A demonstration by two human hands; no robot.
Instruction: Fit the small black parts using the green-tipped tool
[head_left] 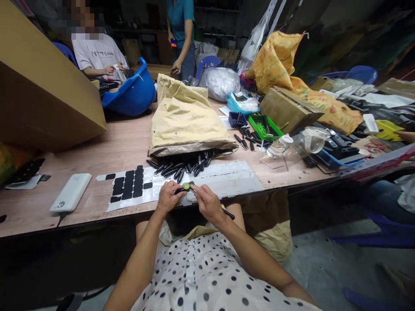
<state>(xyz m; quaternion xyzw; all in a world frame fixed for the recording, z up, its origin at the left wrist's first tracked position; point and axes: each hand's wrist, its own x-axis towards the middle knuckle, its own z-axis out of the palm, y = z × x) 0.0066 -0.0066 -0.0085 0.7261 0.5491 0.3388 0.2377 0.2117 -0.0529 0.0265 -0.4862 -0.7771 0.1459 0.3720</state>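
Note:
At the table's front edge, my left hand (168,196) is closed on a small black part that carries a round yellow-green disc (186,186). My right hand (209,203) grips a slim tool whose dark handle (228,214) sticks out below the palm. Its metal tip meets the black part beside the disc; the exact kind of tool cannot be made out. Just beyond both hands, several black pen-like parts (181,168) spill from the mouth of a beige sack (181,112). Left of them lies a white sheet with black rounded stickers (129,183).
A white power bank (71,192) with a cable lies left, below a large cardboard box (48,77). Right stand a green tray (266,127), a clear bottle (279,146) and a carton (288,110). A blue basin (131,95) and two people are across the table.

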